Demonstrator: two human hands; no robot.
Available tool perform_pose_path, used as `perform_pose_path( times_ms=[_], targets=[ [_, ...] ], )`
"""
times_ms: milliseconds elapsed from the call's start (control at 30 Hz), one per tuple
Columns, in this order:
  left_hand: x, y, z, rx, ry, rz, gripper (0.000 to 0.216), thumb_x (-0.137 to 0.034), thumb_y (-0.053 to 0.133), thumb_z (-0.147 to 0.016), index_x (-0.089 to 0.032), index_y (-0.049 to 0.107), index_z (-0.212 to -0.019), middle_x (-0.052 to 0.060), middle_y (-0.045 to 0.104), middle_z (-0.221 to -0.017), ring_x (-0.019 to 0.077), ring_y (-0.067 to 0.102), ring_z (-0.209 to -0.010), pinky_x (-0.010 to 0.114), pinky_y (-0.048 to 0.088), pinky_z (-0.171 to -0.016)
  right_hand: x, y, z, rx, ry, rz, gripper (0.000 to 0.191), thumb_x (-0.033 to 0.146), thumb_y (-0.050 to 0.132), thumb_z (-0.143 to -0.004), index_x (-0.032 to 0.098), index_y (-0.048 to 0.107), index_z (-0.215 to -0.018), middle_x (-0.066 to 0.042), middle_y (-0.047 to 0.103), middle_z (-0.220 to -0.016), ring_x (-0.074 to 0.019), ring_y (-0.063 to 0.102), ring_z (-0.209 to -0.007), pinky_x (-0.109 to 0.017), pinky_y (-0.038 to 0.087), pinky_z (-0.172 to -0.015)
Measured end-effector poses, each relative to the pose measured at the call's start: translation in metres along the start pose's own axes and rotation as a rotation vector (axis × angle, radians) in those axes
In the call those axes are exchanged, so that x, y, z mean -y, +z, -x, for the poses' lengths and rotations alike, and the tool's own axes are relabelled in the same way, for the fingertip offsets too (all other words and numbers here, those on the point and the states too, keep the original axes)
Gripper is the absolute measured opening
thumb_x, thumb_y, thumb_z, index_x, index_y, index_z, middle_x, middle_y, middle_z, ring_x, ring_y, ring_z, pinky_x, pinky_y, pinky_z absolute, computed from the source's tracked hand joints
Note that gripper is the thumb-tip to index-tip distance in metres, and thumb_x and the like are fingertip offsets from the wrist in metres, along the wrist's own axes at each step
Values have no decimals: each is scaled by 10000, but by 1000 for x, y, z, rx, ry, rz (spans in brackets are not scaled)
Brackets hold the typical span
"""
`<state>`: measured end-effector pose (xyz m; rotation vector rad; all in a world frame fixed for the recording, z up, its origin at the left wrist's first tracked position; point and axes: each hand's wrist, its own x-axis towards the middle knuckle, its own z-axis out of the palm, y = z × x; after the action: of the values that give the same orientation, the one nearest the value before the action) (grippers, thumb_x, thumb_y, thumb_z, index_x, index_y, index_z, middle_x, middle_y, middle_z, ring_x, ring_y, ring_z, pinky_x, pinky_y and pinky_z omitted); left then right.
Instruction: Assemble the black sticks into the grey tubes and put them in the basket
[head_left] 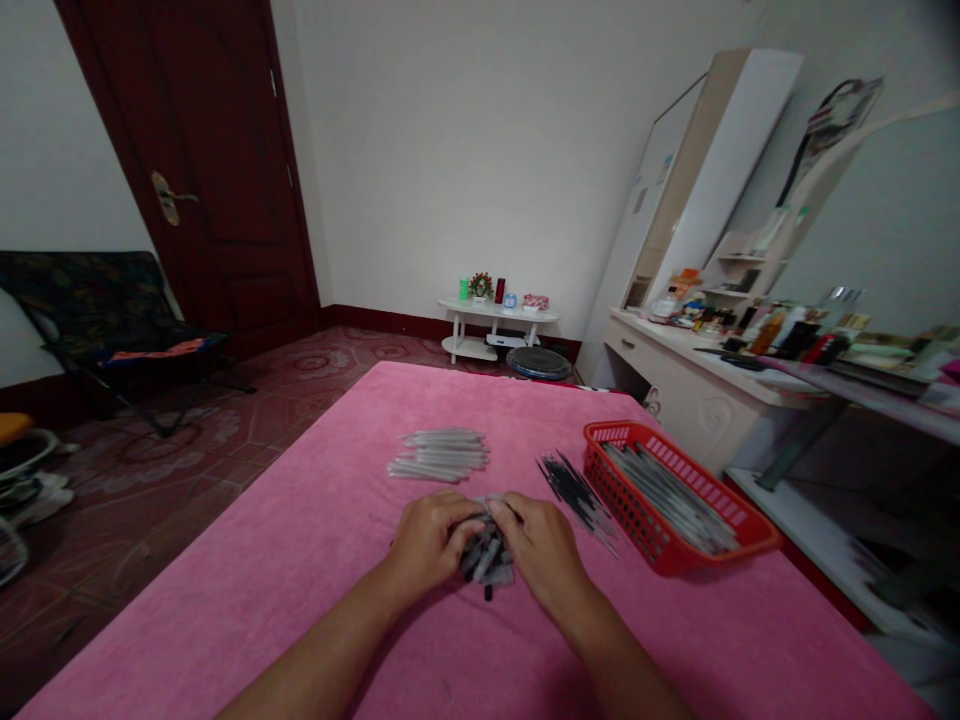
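Both of my hands rest on a pink cloth [300,560] over a table. My left hand [426,545] and my right hand [541,545] are closed from either side around a small heap of grey and black pen parts [487,555]. A row of clear pen barrels [442,453] lies just beyond my hands. To the right lies a fan of thin black refills [577,490]. Beside it stands a red plastic basket [660,545] with several grey pens inside.
A dark red door [217,170] and a folding chair [97,320] are at the left. A small white side table [495,320] stands at the far wall. A white dresser [690,370] crowded with bottles stands at the right, close to the table.
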<state>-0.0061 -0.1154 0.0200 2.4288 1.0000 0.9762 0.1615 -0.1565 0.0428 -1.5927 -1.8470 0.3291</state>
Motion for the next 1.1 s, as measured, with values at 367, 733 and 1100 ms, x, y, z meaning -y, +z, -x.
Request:
perform_pose_path(
  times_ms=[367, 733, 1100],
  targets=[
    [5, -1, 0, -17, 178, -98, 244, -205, 494, -864, -223, 687, -1013, 52, 624, -729, 178, 526, -742, 277, 376, -670, -11, 10, -2, 40, 109, -322, 467, 462, 372, -905, 179, 531, -568, 5, 522, -496, -118, 475, -472, -220, 290, -466],
    [9, -6, -1, -32, 116, -60, 226, -143, 500, -841, -198, 692, -946, 51, 616, -734, 166, 540, -734, 266, 389, -674, -5, 8, -2, -10, 26, -327, 142, 261, 548, -790, 176, 597, -688, 10, 607, -643, -117, 532, -597, -202, 369, -553],
    [45, -14, -3, -314, -12, -34, 231, -206, 527, -847, -212, 703, -998, 81, 705, -918, 205, 626, -885, 341, 471, -820, 3, 0, 3, 172, -158, -16, 56, 256, 688, -730, 230, 697, -779, 4, 653, -803, -142, 559, -761, -223, 365, -658]
  ],
)
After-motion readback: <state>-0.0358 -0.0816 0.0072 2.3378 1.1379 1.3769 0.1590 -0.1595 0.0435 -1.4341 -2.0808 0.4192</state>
